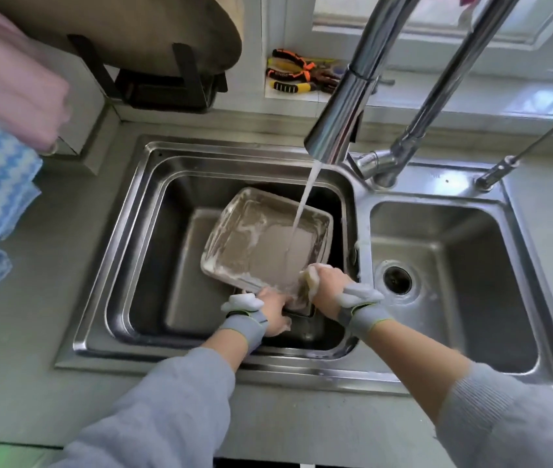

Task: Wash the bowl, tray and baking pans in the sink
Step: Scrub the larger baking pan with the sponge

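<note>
In the left basin of the sink, the soapy baking pan tilts under the stream, left hand apparently curled on its 6 o'clock rim, right hand squeezing a sponge at 5 o'clock; slick suds could let it slip.

A pan sits tilted in the left basin of the sink, under the faucet. The right basin lies beside it. Pliers lie on the ledge behind the sink.
</note>
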{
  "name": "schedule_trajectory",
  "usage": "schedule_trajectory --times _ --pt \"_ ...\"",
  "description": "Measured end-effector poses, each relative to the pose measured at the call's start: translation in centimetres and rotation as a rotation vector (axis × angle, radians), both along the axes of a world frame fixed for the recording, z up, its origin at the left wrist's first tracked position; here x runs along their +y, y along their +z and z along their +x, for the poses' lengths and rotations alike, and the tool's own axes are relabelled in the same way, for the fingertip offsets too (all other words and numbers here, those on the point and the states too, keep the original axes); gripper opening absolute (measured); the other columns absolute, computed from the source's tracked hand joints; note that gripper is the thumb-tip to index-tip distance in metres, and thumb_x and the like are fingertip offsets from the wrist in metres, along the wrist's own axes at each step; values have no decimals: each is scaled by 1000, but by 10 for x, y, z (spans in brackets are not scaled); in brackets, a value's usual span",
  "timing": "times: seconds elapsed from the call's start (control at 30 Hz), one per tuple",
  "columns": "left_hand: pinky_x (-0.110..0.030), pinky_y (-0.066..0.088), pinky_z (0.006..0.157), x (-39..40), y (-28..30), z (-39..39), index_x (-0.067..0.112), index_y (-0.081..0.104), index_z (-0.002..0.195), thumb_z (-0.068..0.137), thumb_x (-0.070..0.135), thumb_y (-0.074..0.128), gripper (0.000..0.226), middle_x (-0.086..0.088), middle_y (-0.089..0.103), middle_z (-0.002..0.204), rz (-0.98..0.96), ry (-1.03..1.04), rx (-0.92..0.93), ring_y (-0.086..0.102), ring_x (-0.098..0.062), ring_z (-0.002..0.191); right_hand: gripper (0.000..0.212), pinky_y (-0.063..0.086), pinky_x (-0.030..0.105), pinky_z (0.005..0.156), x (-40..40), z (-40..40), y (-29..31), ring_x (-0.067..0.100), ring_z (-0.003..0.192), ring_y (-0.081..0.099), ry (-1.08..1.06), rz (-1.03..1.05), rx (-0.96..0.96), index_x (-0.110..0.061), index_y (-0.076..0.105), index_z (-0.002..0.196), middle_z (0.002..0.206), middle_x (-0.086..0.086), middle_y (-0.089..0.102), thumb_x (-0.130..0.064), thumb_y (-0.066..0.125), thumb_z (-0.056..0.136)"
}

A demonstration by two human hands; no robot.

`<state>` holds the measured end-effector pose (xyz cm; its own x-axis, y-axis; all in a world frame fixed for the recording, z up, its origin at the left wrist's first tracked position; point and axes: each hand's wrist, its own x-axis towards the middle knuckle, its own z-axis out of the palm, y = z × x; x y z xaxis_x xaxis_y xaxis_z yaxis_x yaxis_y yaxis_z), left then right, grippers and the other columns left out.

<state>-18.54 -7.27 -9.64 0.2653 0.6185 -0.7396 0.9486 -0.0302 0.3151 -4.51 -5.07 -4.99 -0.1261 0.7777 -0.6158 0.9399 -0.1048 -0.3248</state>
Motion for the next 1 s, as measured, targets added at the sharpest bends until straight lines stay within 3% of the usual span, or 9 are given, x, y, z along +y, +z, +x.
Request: schedule_trajectory --times 0.1,0.3,0.4,0.57,0.73,0.83,0.9,0.93,1.0 --pt "-38 44 101 24 20 5 8 57 125 96 24 49 34 -12 58 128 -5 -23 33 55 -32 119 13 42 28 65 9 16 25 24 89 60 -101 11 51 -14 59 87 87 3 59 -12 47 91" --pt "-34 44 99 61 79 31 9 58 126 97 21 48 33 -10 59 128 140 62 -79 55 -28 117 17 57 42 74 14 84 73 28 71 65 -394 160 252 -5 65 86 80 13 66 -11 50 82" --pt "-29 45 96 66 106 69 9 61 123 97 21 49 31 -10 61 127 196 6 -124 56 -26 117 18 57 43 74 8 135 92 33 79 68 -377 262 223 -8 68 88 88 14 70 -14 52 81" --pt "-27 44 90 56 130 162 11 64 116 95 21 50 27 -8 66 118 237 -120 -128 59 -23 111 31 59 35 69 -19 237 108 18 68 63 -548 297 291 -30 68 101 95 -18 59 -18 53 76" --pt "-23 43 88 36 135 295 14 62 118 94 23 53 27 -4 66 117 233 -80 -225 60 -21 110 26 55 33 78 -52 364 117 20 78 63 -643 420 296 -21 67 106 97 -7 64 -15 57 83" --pt "-13 44 77 16 129 406 5 55 127 95 20 53 35 -10 66 108 136 -18 -296 64 -4 99 18 46 20 64 -76 464 120 15 72 56 -764 464 397 -8 66 98 94 -6 58 -15 56 84" --pt "-7 37 66 4 122 444 3 49 133 95 16 52 40 -17 62 116 96 55 -351 64 -8 103 19 42 8 60 -80 493 119 11 79 57 -829 512 442 -11 69 100 104 -6 60 -12 55 86" --pt "-9 36 68 -2 119 474 5 46 136 95 17 51 43 -15 58 127 73 114 -379 62 -16 109 24 40 4 57 -84 520 115 8 82 59 -879 547 469 -11 69 107 111 -3 62 -8 54 89" --pt "-21 41 92 -11 115 506 7 39 140 96 22 50 48 -11 46 142 8 251 -460 57 -22 112 27 37 5 44 -89 550 111 -5 57 57 -1082 550 579 -7 67 115 113 4 64 -6 52 93"
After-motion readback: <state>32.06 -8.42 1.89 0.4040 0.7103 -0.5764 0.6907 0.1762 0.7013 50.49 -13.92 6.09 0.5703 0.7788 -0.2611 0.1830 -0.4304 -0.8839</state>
